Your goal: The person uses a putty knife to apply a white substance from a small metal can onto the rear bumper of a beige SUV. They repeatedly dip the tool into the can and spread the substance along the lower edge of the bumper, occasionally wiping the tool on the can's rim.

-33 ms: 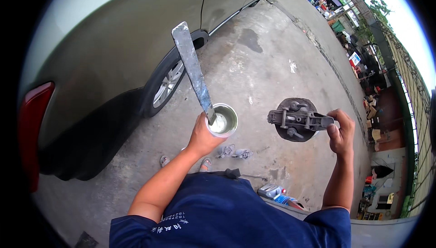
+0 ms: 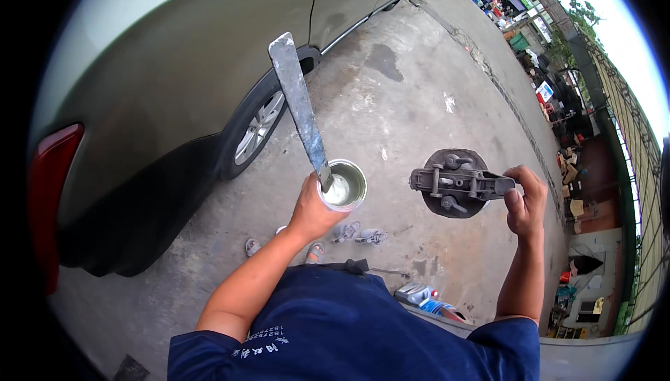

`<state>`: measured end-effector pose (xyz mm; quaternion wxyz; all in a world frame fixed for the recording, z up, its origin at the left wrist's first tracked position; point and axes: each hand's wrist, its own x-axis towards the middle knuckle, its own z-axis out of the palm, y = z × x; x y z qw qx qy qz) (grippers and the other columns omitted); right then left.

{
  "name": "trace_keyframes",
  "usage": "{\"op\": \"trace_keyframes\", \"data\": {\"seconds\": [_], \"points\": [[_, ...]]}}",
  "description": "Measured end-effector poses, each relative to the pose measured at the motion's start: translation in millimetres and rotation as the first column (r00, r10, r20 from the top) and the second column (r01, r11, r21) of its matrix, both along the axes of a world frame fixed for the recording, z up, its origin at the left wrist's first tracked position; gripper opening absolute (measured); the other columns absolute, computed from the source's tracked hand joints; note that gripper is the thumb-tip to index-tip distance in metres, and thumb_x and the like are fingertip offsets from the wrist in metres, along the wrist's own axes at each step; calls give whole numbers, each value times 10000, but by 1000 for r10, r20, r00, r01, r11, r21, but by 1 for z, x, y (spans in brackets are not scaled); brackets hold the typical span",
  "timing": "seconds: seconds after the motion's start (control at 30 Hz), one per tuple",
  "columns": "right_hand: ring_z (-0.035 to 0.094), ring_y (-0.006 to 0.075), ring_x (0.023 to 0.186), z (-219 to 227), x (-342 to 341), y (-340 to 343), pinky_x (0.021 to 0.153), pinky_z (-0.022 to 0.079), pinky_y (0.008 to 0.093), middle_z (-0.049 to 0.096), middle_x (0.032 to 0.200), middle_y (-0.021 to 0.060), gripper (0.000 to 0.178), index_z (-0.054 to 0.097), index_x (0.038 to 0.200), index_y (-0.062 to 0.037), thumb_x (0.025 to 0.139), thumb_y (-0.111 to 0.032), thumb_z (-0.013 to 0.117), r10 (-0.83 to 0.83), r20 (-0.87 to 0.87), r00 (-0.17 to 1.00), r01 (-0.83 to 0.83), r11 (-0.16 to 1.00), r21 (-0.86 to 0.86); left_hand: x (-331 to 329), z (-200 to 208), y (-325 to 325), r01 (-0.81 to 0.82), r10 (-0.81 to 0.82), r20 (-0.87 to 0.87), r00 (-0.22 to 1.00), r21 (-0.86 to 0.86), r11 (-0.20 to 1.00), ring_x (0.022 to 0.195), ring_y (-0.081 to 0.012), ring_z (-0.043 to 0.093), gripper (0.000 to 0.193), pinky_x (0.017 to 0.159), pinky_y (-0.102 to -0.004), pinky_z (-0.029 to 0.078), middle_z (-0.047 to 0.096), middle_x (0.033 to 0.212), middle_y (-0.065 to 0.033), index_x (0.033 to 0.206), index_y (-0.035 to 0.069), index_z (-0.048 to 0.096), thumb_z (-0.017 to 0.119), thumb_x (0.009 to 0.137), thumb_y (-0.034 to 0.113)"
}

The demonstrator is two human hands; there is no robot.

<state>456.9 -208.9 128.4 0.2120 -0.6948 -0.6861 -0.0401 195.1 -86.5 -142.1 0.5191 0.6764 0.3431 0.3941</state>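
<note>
My left hand (image 2: 314, 208) is closed round a small cup (image 2: 354, 184) with clear-looking walls and whitish material at its bottom. A long flat metal strip (image 2: 299, 100), stained grey and blue, slants up out of the cup, its lower end inside. My right hand (image 2: 526, 202) pinches the handle end of a dark grey tool (image 2: 457, 183) with a round plate, a hinged-looking bar across it and two wing nuts. The tool's underside is hidden. Both things are held apart, above the concrete ground.
A grey-brown car (image 2: 174, 53) stands on the left, with its wheel (image 2: 257, 130) and red tail light (image 2: 61, 172) showing. Dark sheeting (image 2: 150, 213) hangs along its lower side. Grey shoes (image 2: 359, 233) and bottles (image 2: 426, 297) lie near my feet. Clutter (image 2: 572, 172) lines the right.
</note>
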Motion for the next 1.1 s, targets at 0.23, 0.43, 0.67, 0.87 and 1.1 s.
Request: {"op": "trace_keyframes", "data": {"seconds": [0.23,0.43,0.67,0.87,1.1], "points": [[571,230,598,20,-36,32,565,437,307,579,676,121,577,595,769,32,897,-529,555,118,22,993,-119,992,47,-2,9,-3,1,-3,53,999,29,1000,1091,-372,561,640,947,-444,454,584,1151,-196,1213,19,505,827,689,198],[566,236,569,32,-54,41,532,428,315,571,658,124,529,601,769,25,913,-480,537,168,64,984,-170,985,28,3,11,-7,-27,21,69,997,89,996,1072,-351,580,627,942,-435,457,593,1140,-173,1210,28,513,828,688,172],[563,249,558,38,-60,46,524,424,321,562,650,127,477,609,774,19,925,-425,522,200,97,975,-203,979,14,8,17,-8,-30,18,95,995,125,992,1049,-375,569,592,924,-453,451,602,1114,-183,1176,19,538,822,687,195],[553,242,539,39,-63,48,509,411,325,547,631,122,453,615,777,18,932,-391,495,202,112,973,-204,979,1,10,20,-9,-24,12,97,995,116,993,1044,-385,562,577,918,-455,449,599,1106,-188,1160,16,548,817,684,202],[532,204,541,38,-68,48,508,367,307,544,637,114,543,583,754,43,953,-431,408,167,152,974,-169,986,1,10,22,-9,-8,-4,90,996,135,991,1038,-391,560,574,916,-459,451,597,1104,-188,1159,16,547,816,684,194]]}}
